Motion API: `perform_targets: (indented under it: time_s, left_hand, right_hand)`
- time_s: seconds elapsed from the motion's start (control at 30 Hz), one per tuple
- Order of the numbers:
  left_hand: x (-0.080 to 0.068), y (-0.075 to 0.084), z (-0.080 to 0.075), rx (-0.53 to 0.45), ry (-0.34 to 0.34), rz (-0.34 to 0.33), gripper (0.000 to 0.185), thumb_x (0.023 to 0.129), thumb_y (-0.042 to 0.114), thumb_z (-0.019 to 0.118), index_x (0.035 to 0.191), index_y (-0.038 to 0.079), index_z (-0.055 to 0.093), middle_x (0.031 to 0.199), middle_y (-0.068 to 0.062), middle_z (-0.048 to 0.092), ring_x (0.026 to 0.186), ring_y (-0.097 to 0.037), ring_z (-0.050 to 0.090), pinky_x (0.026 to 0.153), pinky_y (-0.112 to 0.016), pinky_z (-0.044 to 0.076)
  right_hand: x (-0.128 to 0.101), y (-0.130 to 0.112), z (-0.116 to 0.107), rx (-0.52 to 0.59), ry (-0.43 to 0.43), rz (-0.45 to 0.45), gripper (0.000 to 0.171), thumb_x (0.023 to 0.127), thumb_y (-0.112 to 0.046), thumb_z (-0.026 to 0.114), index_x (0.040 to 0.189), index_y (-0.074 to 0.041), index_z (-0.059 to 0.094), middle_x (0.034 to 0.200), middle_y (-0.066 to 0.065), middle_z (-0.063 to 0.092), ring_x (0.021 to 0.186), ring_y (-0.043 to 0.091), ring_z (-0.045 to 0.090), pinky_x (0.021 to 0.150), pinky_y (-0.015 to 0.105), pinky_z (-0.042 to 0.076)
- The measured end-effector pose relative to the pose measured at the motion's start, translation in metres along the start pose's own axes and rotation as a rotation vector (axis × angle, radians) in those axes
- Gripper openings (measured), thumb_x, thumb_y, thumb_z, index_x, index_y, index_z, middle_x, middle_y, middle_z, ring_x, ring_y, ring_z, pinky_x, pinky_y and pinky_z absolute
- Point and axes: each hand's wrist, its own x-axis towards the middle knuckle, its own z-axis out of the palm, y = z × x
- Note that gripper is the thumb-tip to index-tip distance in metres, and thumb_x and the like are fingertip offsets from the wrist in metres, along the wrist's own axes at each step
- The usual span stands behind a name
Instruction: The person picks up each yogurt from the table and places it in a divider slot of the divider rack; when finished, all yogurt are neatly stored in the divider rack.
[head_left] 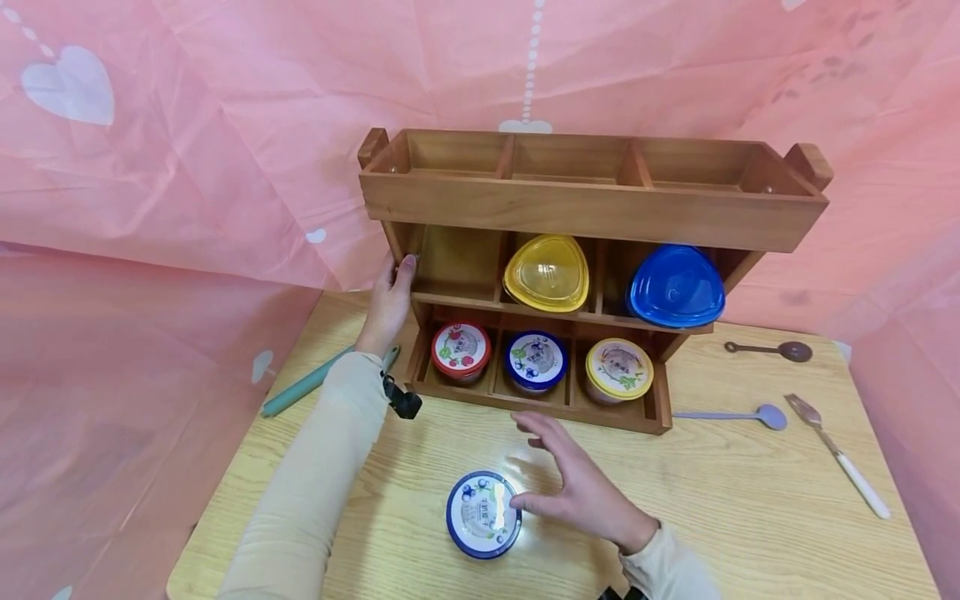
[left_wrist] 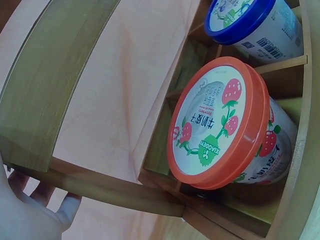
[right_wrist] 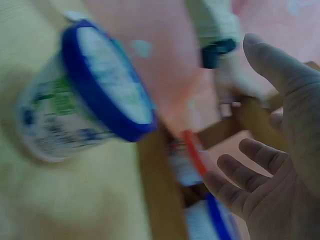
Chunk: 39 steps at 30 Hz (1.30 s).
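My left hand [head_left: 387, 307] grips the left side panel of a tiered wooden rack [head_left: 585, 207], thumb on the inner side. In the left wrist view the fingers [left_wrist: 70, 207] show at the wood's edge. My right hand [head_left: 585, 492] is spread, fingers apart, just right of a blue-lidded tub [head_left: 483, 515] standing upright on the table in front of the rack. Whether the thumb touches the lid, I cannot tell. The rack's bottom row holds a red-lidded tub [head_left: 461, 352], another blue-lidded tub [head_left: 536, 362] and a yellow-lidded tub [head_left: 618, 369].
On the middle tier sit a yellow container [head_left: 547, 273] and a blue container [head_left: 677, 286]. A brown spoon [head_left: 793, 351], a lilac spoon [head_left: 769, 417] and a white-handled fork [head_left: 840, 457] lie at the right. A teal-handled utensil [head_left: 303, 385] lies left. Pink cloth [head_left: 225, 100] hangs behind.
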Motion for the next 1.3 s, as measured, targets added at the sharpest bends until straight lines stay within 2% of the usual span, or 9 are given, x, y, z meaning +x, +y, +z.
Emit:
perform_targets:
  time_s: [0.07, 0.3, 0.43, 0.67, 0.9, 1.03, 1.1, 1.3]
  left_hand:
    - [-0.001, 0.003, 0.0, -0.009, -0.007, -0.007, 0.049, 0.106, 0.034, 0.04, 0.153, 0.018, 0.035, 0.152, -0.011, 0.041, 0.139, -0.025, 0.039, 0.12, -0.041, 0.027]
    - [-0.014, 0.032, 0.0, -0.001, -0.016, -0.008, 0.047, 0.107, 0.022, 0.039, 0.152, 0.007, 0.035, 0.15, -0.018, 0.042, 0.137, -0.029, 0.041, 0.119, -0.041, 0.029]
    - [-0.017, 0.035, 0.0, -0.004, -0.012, -0.001, 0.047, 0.107, 0.021, 0.04, 0.151, 0.006, 0.036, 0.149, -0.019, 0.043, 0.136, -0.029, 0.042, 0.118, -0.041, 0.03]
    - [-0.017, 0.032, 0.0, -0.005, -0.02, -0.024, 0.048, 0.107, 0.024, 0.039, 0.153, 0.01, 0.033, 0.152, -0.016, 0.04, 0.139, -0.028, 0.039, 0.119, -0.042, 0.028]
    - [-0.003, 0.002, 0.0, -0.012, -0.01, -0.013, 0.05, 0.107, 0.033, 0.04, 0.154, 0.02, 0.032, 0.155, -0.009, 0.039, 0.141, -0.024, 0.037, 0.121, -0.042, 0.026]
    - [-0.001, -0.003, 0.001, -0.002, 0.009, 0.014, 0.049, 0.106, 0.034, 0.04, 0.153, 0.02, 0.034, 0.153, -0.008, 0.041, 0.14, -0.022, 0.039, 0.12, -0.04, 0.027]
    - [-0.002, -0.002, 0.001, -0.009, 0.009, 0.027, 0.049, 0.106, 0.035, 0.04, 0.153, 0.02, 0.035, 0.152, -0.009, 0.042, 0.139, -0.022, 0.04, 0.12, -0.04, 0.028]
    - [-0.014, 0.03, 0.0, -0.022, -0.022, -0.01, 0.05, 0.107, 0.024, 0.039, 0.154, 0.011, 0.031, 0.153, -0.016, 0.038, 0.141, -0.029, 0.038, 0.12, -0.043, 0.027]
  right_hand:
    - [-0.004, 0.004, 0.008, -0.007, -0.044, 0.01, 0.098, 0.073, -0.029, 0.087, 0.153, -0.02, 0.031, 0.15, 0.001, 0.041, 0.132, 0.025, 0.047, 0.103, 0.04, 0.047]
    - [-0.014, 0.013, 0.03, 0.005, -0.204, 0.081, 0.104, 0.072, -0.05, 0.083, 0.156, -0.027, 0.024, 0.153, 0.0, 0.036, 0.137, 0.028, 0.044, 0.109, 0.045, 0.043]
    - [-0.018, 0.016, 0.041, -0.009, -0.259, 0.085, 0.106, 0.072, -0.053, 0.083, 0.156, -0.029, 0.022, 0.154, -0.002, 0.032, 0.14, 0.025, 0.039, 0.112, 0.045, 0.04]
    - [-0.019, 0.02, 0.054, 0.017, -0.32, 0.089, 0.108, 0.074, -0.045, 0.084, 0.157, -0.021, 0.019, 0.155, -0.001, 0.03, 0.138, 0.022, 0.039, 0.113, 0.041, 0.039]
    - [-0.02, 0.02, 0.058, 0.014, -0.333, 0.116, 0.11, 0.075, -0.045, 0.084, 0.158, -0.022, 0.015, 0.154, 0.0, 0.03, 0.137, 0.021, 0.041, 0.112, 0.042, 0.04]
    - [-0.02, 0.02, 0.059, 0.014, -0.325, 0.135, 0.108, 0.076, -0.047, 0.083, 0.157, -0.02, 0.017, 0.152, -0.002, 0.032, 0.134, 0.019, 0.043, 0.111, 0.041, 0.041]
    - [-0.02, 0.021, 0.06, 0.007, -0.317, 0.137, 0.107, 0.076, -0.047, 0.083, 0.157, -0.018, 0.018, 0.151, -0.002, 0.033, 0.133, 0.018, 0.044, 0.11, 0.04, 0.042]
    - [-0.019, 0.018, 0.058, 0.004, -0.258, 0.128, 0.107, 0.073, -0.044, 0.086, 0.155, -0.023, 0.021, 0.149, -0.003, 0.038, 0.131, 0.018, 0.047, 0.109, 0.039, 0.043]
